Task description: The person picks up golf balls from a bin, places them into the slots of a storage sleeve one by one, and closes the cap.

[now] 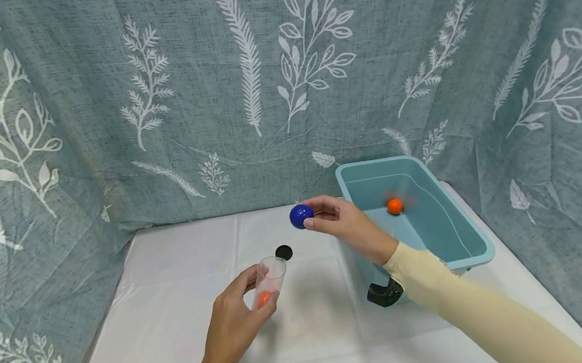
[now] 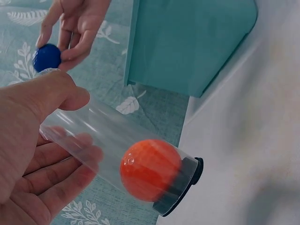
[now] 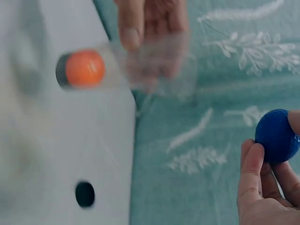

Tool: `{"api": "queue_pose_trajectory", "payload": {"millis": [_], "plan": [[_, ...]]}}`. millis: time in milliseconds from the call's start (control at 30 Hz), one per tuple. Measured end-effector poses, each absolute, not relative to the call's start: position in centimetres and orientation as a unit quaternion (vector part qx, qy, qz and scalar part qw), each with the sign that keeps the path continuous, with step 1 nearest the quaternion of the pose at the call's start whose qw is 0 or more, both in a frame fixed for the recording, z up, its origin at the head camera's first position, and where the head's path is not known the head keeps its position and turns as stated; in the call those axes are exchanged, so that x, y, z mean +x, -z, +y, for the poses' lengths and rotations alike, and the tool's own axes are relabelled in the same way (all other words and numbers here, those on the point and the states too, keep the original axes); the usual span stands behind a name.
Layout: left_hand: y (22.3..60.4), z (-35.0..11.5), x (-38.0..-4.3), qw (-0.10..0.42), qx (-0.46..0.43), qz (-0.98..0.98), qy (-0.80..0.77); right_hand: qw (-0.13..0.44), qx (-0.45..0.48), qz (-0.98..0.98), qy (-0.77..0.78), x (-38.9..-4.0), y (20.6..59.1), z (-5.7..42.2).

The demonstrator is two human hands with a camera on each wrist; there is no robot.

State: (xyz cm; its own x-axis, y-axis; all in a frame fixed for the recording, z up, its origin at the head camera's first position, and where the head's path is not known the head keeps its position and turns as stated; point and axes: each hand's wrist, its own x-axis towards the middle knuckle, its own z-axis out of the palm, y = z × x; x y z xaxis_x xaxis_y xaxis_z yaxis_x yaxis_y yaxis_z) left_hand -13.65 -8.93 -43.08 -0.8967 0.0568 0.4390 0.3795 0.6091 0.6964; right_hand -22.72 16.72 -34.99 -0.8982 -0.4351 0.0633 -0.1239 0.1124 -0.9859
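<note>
My left hand grips a clear plastic tube near its open top, thumb on one side and fingers on the other. At the tube's bottom, above a black end cap, sits an orange ball. Between thumb and fingertips my right hand pinches a dark blue dimpled ball, held in the air up and to the right of the tube. A loose black round cap lies on the white table, just behind the tube in the head view.
A light blue plastic bin stands at the right, under my right forearm. Inside it is another orange ball, with a blur around it. White cloth covers the table, and a leaf-patterned grey-green curtain hangs behind and at the sides.
</note>
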Motion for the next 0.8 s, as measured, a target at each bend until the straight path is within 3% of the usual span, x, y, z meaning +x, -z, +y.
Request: {"api": "queue_pose_trajectory", "payload": {"millis": [800], "plan": [[42.9, -9.1, -13.6, 0.211, -0.144, -0.870, 0.421, 0.129, -0.266, 0.698, 0.652, -19.6, 39.8, 11.5]]}}
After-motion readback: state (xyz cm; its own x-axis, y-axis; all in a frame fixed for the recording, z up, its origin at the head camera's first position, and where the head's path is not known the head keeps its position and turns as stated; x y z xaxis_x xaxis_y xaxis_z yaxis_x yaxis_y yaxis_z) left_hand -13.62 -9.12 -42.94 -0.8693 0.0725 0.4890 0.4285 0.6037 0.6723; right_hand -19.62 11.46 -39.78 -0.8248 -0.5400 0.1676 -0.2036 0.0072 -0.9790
